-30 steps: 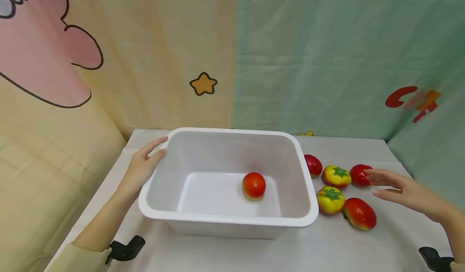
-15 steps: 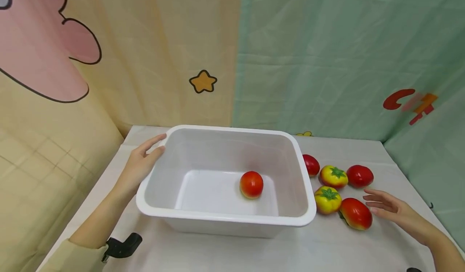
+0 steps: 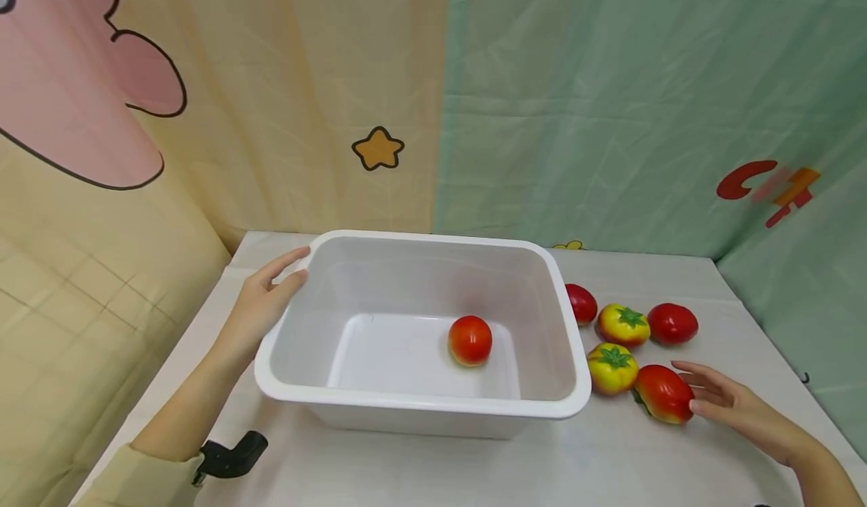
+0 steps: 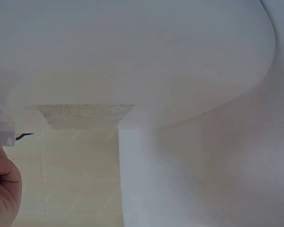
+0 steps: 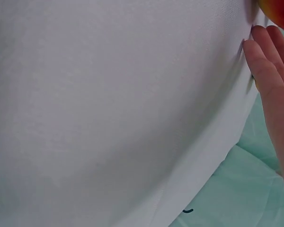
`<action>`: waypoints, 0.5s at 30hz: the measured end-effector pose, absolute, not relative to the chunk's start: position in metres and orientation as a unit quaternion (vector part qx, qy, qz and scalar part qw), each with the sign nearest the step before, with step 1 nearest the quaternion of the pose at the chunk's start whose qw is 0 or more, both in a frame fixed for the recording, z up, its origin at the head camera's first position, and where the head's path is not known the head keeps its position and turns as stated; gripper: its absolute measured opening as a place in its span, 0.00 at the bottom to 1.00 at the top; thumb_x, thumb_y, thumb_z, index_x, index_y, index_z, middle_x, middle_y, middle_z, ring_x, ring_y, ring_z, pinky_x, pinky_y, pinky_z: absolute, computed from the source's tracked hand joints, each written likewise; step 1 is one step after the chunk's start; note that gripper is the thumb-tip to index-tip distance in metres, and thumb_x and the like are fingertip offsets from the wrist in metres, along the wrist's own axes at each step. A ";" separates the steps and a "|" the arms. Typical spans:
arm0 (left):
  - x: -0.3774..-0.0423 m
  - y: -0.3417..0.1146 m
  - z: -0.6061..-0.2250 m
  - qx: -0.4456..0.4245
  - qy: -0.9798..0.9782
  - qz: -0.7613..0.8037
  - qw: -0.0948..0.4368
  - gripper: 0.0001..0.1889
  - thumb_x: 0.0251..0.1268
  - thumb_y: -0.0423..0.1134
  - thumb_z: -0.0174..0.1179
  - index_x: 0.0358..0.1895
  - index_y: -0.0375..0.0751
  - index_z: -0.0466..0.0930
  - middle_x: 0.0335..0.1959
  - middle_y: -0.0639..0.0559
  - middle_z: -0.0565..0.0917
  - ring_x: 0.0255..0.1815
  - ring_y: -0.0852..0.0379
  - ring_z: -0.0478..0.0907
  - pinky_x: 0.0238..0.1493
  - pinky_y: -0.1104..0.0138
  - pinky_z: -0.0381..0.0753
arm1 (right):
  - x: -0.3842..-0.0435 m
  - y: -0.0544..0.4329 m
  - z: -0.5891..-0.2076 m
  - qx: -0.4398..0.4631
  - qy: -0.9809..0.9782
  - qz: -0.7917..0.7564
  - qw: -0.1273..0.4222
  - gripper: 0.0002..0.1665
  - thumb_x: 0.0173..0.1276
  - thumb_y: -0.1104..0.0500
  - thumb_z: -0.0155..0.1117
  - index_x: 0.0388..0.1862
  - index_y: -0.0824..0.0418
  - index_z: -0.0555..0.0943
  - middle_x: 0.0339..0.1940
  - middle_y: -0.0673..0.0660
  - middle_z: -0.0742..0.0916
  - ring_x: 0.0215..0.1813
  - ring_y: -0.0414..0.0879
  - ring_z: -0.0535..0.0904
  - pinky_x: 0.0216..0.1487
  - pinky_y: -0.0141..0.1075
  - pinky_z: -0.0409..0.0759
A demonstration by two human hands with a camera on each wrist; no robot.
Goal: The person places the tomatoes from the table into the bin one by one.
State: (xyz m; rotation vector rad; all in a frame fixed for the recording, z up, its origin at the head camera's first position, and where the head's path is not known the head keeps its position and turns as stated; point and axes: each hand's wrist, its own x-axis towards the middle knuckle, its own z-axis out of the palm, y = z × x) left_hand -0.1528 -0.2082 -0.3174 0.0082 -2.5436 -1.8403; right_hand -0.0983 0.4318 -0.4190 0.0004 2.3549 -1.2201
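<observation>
My left hand grips the left rim of a white plastic tub; in the left wrist view its curled fingers show at the rim beside the tub's wall. A round red tomato lies on the tub's floor, right of the middle. My right hand is beside a glossy red fruit with a yellowish underside and green leaves, thumb and fingertips right at its right side. The right wrist view shows these fingers nearly straight, just below the fruit.
Two yellow-red fruits with green leafy tops and two dark red fruits lie right of the tub on a white-covered table. Printed curtains hang close behind the table and along its sides.
My right hand has come down and toward the front, from the far right dark red fruit to the red fruit nearest me. The left hand stays on the tub's rim.
</observation>
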 end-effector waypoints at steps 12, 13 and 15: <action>-0.153 -0.208 -0.318 -0.002 -0.806 -0.592 0.006 0.28 0.69 0.51 0.50 0.70 0.50 0.60 0.51 0.38 0.77 0.36 0.57 0.81 0.34 0.61 0.82 | -0.098 0.426 -0.421 0.001 0.854 -0.460 0.243 0.40 0.69 0.53 0.53 0.74 0.61 0.49 0.69 0.73 0.57 0.64 0.73 0.56 0.50 0.57 0.74; -0.153 -0.208 -0.318 -0.002 -0.806 -0.593 0.006 0.28 0.69 0.51 0.50 0.70 0.50 0.61 0.50 0.39 0.77 0.36 0.57 0.81 0.34 0.61 0.82 | -0.098 0.426 -0.421 0.000 0.854 -0.460 0.243 0.40 0.69 0.53 0.53 0.74 0.60 0.49 0.70 0.73 0.57 0.64 0.73 0.55 0.50 0.58 0.74; -0.153 -0.208 -0.318 -0.002 -0.805 -0.593 0.005 0.28 0.69 0.51 0.50 0.70 0.50 0.61 0.49 0.38 0.77 0.35 0.57 0.81 0.33 0.61 0.82 | -0.099 0.425 -0.422 -0.003 0.854 -0.460 0.242 0.40 0.69 0.53 0.53 0.74 0.61 0.49 0.69 0.73 0.57 0.64 0.71 0.57 0.50 0.58 0.74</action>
